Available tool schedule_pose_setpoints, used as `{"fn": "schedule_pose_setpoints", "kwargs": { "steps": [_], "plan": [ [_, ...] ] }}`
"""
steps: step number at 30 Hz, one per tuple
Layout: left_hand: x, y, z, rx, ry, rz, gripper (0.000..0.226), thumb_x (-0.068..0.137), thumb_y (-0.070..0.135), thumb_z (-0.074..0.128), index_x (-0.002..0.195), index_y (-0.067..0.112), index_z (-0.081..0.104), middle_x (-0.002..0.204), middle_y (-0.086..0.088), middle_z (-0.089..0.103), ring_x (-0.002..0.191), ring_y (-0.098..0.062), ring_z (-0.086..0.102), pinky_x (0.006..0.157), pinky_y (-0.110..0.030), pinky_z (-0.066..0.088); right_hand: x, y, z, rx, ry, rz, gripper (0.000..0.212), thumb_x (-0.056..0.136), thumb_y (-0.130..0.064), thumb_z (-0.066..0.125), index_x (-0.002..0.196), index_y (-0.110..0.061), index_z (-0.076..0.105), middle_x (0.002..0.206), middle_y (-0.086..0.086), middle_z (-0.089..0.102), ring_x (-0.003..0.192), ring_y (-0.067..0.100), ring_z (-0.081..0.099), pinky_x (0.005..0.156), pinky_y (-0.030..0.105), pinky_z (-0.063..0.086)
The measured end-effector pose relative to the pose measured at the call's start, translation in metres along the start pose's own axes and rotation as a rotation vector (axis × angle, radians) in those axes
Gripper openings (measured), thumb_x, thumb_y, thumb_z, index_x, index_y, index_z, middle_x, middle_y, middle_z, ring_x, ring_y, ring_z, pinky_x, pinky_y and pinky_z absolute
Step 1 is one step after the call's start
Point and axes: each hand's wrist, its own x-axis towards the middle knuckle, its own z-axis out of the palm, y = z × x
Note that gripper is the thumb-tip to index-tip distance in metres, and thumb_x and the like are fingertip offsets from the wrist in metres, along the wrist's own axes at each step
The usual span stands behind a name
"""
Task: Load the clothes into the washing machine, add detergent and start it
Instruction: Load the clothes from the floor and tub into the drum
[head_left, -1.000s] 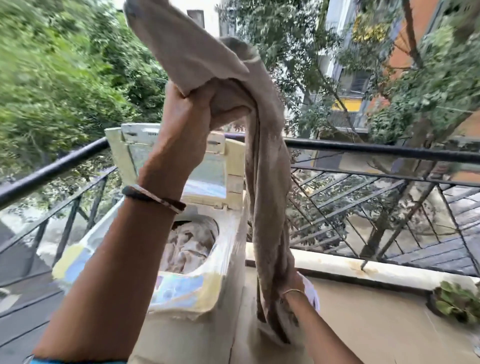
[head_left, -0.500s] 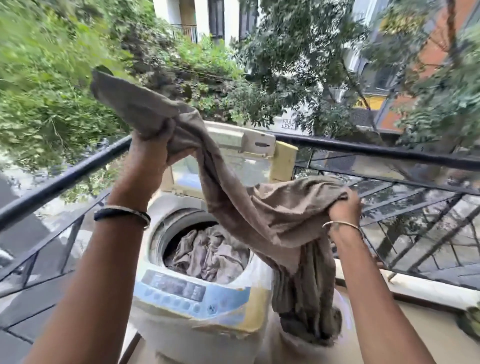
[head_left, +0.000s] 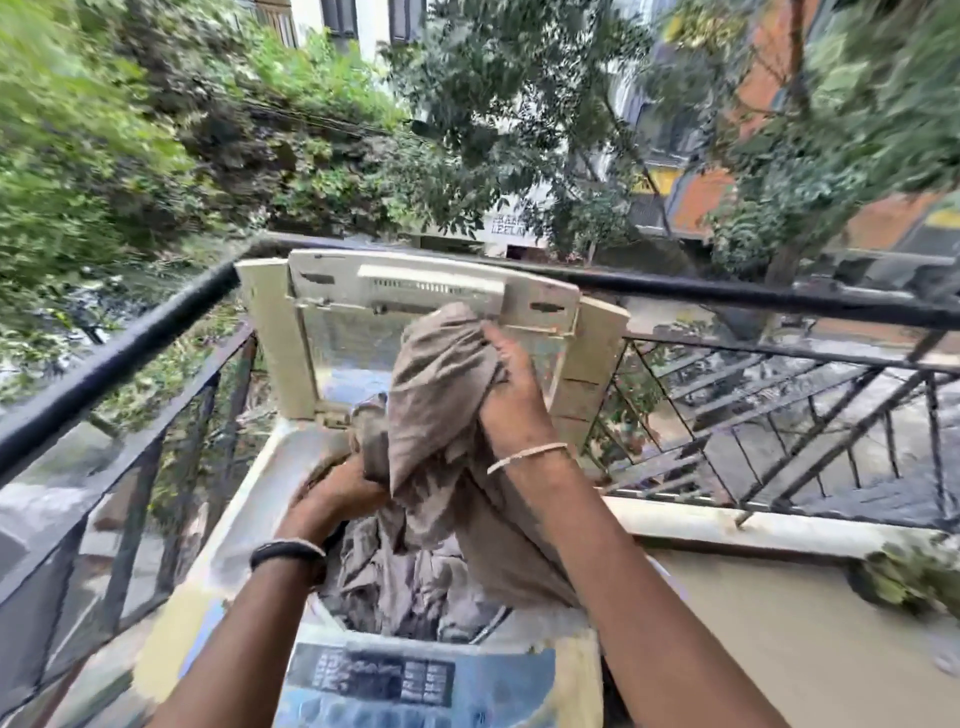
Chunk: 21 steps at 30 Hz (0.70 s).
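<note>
Lowered from overhead, your brown cloth (head_left: 441, 395) now feeds into the washing machine (head_left: 249, 530) drum — left hand (head_left: 337, 491) and right hand (head_left: 511, 395) both gripping it. Detergent, start remain.

A white sign (head_left: 511, 224) on the building wall beyond the black railing (head_left: 727, 293) carried two lines of dark lettering, too blurred to be read with certainty. The control panel (head_left: 395, 675) of the washing machine (head_left: 249, 525), nearest the camera, bore rows of small markings, none of them legible.
</note>
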Motion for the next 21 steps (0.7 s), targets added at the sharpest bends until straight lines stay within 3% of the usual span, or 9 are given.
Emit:
{"fn": "schedule_pose_setpoints", "kwargs": {
  "steps": [2,4,7,9,10,12,15,18,21],
  "plan": [
    [0.018,-0.020,0.006,-0.004,-0.041,-0.041,0.055,0.046,0.040,0.080,0.093,0.012,0.069,0.087,-0.005,0.070,0.091,-0.019,0.063,0.071,-0.027,0.054,-0.007,0.030,0.010,-0.190,-0.072,0.084,0.048,0.091,0.017,0.040,0.135,-0.002,0.051,0.113,-0.001,0.055,0.106,0.006,0.056,0.093,0.008,0.040],
    [0.024,-0.027,0.005,0.025,-0.057,-0.051,0.030,0.062,0.034,0.082,0.078,0.018,0.063,0.073,0.000,0.063,0.075,-0.016,0.058,0.065,-0.025,0.047,-0.017,0.061,0.014,-0.378,-0.197,0.171,0.045,0.091,0.011,0.041,0.133,-0.001,0.052,0.120,0.002,0.060,0.107,0.004,0.056,0.093,0.005,0.040],
    [0.029,-0.030,0.000,0.002,-0.014,-0.043,0.028,0.065,0.032,0.079,0.059,0.022,0.053,0.055,0.002,0.054,0.060,-0.019,0.054,0.061,-0.024,0.048,-0.030,0.112,0.009,-0.774,-0.439,0.294,0.062,0.087,-0.013,0.054,0.147,-0.015,0.036,0.138,0.012,0.057,0.125,0.026,0.055,0.100,0.022,0.039],
    [0.040,-0.036,0.002,0.001,0.058,-0.051,0.025,0.069,0.033,0.077,0.069,0.017,0.058,0.071,-0.007,0.063,0.077,-0.028,0.068,0.071,-0.034,0.053,-0.037,0.143,0.000,-0.903,-0.547,0.391,0.080,0.081,-0.024,0.064,0.151,-0.026,0.026,0.139,0.013,0.056,0.124,0.032,0.056,0.104,0.033,0.043],
    [0.042,-0.038,0.002,0.022,0.064,-0.033,0.023,0.074,0.033,0.076,0.082,0.016,0.064,0.081,-0.008,0.066,0.085,-0.029,0.069,0.073,-0.036,0.052,-0.037,0.151,-0.007,-0.874,-0.501,0.446,0.078,0.079,-0.024,0.069,0.148,-0.028,0.033,0.134,0.011,0.060,0.115,0.030,0.061,0.102,0.037,0.047],
    [0.046,-0.045,0.004,-0.012,0.020,-0.046,0.035,0.081,0.030,0.075,0.111,0.014,0.066,0.098,-0.008,0.068,0.094,-0.026,0.067,0.075,-0.031,0.052,-0.037,0.162,-0.028,-0.785,-0.252,0.465,0.050,0.078,-0.019,0.072,0.125,-0.026,0.060,0.108,0.003,0.072,0.090,0.021,0.068,0.089,0.035,0.054],
    [0.047,-0.055,0.012,-0.005,-0.072,-0.051,0.037,0.079,0.040,0.075,0.108,0.018,0.067,0.099,-0.005,0.072,0.091,-0.022,0.069,0.070,-0.027,0.051,-0.040,0.165,-0.082,-0.888,0.169,0.389,0.008,0.081,-0.017,0.066,0.087,-0.020,0.072,0.080,-0.003,0.073,0.074,0.016,0.066,0.066,0.026,0.047],
    [0.048,-0.063,0.026,0.025,-0.075,-0.072,0.039,0.072,0.047,0.073,0.102,0.022,0.069,0.093,0.002,0.073,0.091,-0.017,0.070,0.072,-0.025,0.050,-0.051,0.185,-0.148,-0.920,0.466,0.440,0.017,0.077,-0.006,0.064,0.090,-0.015,0.070,0.087,0.009,0.073,0.087,0.033,0.067,0.074,0.034,0.050],
    [0.045,-0.052,0.046,0.109,-0.022,0.043,0.022,0.079,0.039,0.071,0.097,0.026,0.070,0.091,0.003,0.070,0.087,-0.015,0.068,0.077,-0.025,0.051,-0.073,0.212,-0.204,-1.058,0.335,0.719,0.042,0.078,-0.007,0.065,0.120,-0.011,0.062,0.111,0.021,0.068,0.106,0.039,0.062,0.088,0.039,0.048]
  ]
}}
